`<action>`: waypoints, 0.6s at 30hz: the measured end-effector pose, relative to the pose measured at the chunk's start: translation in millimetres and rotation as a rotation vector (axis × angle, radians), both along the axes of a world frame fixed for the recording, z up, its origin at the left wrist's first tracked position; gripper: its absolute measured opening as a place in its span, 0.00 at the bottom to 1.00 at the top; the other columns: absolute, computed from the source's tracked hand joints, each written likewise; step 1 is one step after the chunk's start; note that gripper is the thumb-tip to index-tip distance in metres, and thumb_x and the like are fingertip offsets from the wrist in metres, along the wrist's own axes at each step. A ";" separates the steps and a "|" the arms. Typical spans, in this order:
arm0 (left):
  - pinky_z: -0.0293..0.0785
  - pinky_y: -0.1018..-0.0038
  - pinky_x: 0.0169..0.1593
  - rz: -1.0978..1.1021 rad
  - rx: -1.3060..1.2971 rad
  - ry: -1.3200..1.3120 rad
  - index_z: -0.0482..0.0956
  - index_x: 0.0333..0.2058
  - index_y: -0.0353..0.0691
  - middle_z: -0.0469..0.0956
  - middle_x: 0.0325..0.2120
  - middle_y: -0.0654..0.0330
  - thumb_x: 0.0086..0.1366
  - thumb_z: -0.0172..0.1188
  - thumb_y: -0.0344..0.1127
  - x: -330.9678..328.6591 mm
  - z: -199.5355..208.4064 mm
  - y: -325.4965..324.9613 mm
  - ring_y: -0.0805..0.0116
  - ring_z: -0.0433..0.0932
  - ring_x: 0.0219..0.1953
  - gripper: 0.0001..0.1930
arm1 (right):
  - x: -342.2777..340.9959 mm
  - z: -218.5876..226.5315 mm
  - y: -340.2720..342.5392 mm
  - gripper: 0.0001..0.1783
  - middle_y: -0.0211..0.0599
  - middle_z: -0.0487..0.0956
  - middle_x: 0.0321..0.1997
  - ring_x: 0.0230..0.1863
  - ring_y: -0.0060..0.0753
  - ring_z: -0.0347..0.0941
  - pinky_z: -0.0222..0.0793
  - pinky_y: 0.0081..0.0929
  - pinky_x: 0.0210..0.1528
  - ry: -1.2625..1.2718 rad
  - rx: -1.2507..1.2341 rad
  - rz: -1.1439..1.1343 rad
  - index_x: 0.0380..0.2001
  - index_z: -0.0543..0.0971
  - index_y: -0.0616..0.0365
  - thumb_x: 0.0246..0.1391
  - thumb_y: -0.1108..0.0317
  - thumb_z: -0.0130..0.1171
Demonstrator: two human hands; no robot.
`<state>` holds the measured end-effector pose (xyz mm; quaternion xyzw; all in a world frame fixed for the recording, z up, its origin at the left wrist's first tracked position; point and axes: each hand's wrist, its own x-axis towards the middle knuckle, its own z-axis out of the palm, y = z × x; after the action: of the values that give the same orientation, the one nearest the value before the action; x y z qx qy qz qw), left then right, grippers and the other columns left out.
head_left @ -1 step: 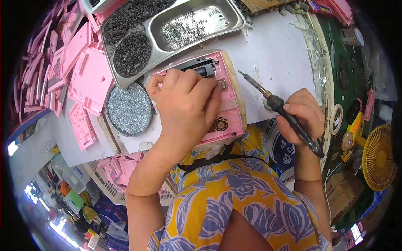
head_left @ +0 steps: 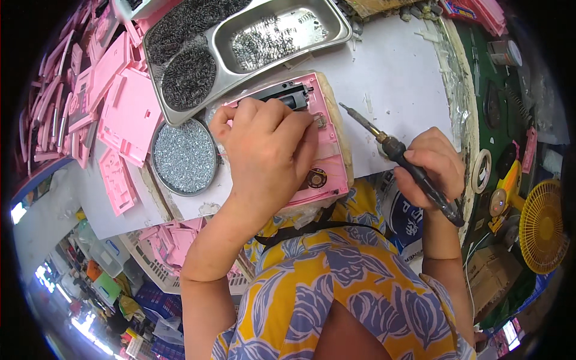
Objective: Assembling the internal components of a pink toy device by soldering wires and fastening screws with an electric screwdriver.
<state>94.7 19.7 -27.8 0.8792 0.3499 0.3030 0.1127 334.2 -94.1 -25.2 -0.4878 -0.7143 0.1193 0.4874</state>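
**Soldering iron poised beside pink casing**

Head view: the left hand (head_left: 267,150) presses, fingers curled, on an open pink casing (head_left: 327,153) lying on the white tabletop (head_left: 396,78). The right hand (head_left: 432,168) grips a soldering iron (head_left: 393,150), tip just beside the casing. A round dish of screws (head_left: 183,157) sits near the left hand.

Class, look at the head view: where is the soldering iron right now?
The soldering iron is right of centre, gripped in the right hand, its tip over the white table just right of the pink casing.

Soldering iron (head_left: 393,150) beside pink housing (head_left: 327,150)
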 end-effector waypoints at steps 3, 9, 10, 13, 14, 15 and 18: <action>0.55 0.61 0.47 0.008 0.014 0.035 0.82 0.26 0.48 0.71 0.24 0.68 0.50 0.69 0.34 2.4 -0.2 -0.2 0.65 0.70 0.33 0.05 | -3.0 -0.1 1.4 0.19 0.37 0.77 0.25 0.23 0.38 0.72 0.67 0.29 0.25 -0.001 -0.017 0.030 0.37 0.79 0.60 0.38 0.79 0.74; 0.57 0.62 0.47 0.026 0.028 0.095 0.84 0.27 0.48 0.73 0.26 0.67 0.51 0.71 0.34 4.3 4.5 -2.0 0.64 0.70 0.34 0.05 | -10.0 -4.1 4.5 0.20 0.36 0.78 0.25 0.22 0.37 0.73 0.68 0.28 0.24 0.013 -0.006 0.046 0.37 0.79 0.60 0.37 0.79 0.74; 0.57 0.64 0.46 0.029 0.021 0.116 0.85 0.28 0.48 0.74 0.26 0.67 0.51 0.72 0.33 4.0 6.4 -2.3 0.64 0.71 0.34 0.05 | -10.3 -4.5 4.7 0.20 0.36 0.78 0.25 0.22 0.37 0.73 0.68 0.28 0.24 0.010 -0.008 0.048 0.37 0.79 0.60 0.37 0.79 0.74; 0.57 0.64 0.46 0.029 0.018 0.104 0.85 0.28 0.48 0.74 0.26 0.67 0.51 0.72 0.33 3.8 5.3 -2.5 0.64 0.71 0.34 0.05 | -11.3 -5.2 5.4 0.20 0.36 0.78 0.25 0.22 0.36 0.73 0.68 0.27 0.24 0.005 -0.007 0.051 0.37 0.79 0.60 0.36 0.80 0.74; 0.57 0.64 0.47 0.027 0.016 0.107 0.85 0.27 0.48 0.74 0.26 0.67 0.51 0.72 0.33 3.7 5.1 -2.4 0.64 0.71 0.34 0.05 | -11.9 -5.4 6.0 0.20 0.36 0.78 0.25 0.22 0.36 0.73 0.68 0.27 0.24 0.006 -0.004 0.049 0.37 0.79 0.60 0.36 0.80 0.74; 0.58 0.64 0.47 0.025 0.015 0.110 0.85 0.27 0.48 0.74 0.26 0.67 0.51 0.72 0.33 3.5 4.9 -2.3 0.64 0.71 0.34 0.05 | -12.2 -5.5 6.4 0.20 0.36 0.78 0.25 0.22 0.36 0.73 0.68 0.27 0.24 0.007 -0.001 0.048 0.37 0.79 0.59 0.36 0.80 0.74; 0.58 0.64 0.47 0.023 0.020 0.104 0.84 0.27 0.48 0.74 0.26 0.67 0.51 0.72 0.33 3.1 4.5 -2.1 0.64 0.71 0.33 0.05 | -13.1 -5.4 6.8 0.20 0.36 0.78 0.25 0.23 0.36 0.73 0.68 0.27 0.24 0.004 -0.009 0.055 0.36 0.79 0.59 0.36 0.80 0.74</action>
<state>97.8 17.6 -23.2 0.8908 0.3623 0.2615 0.0821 321.1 -87.2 -30.6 -0.4701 -0.7257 0.1369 0.4834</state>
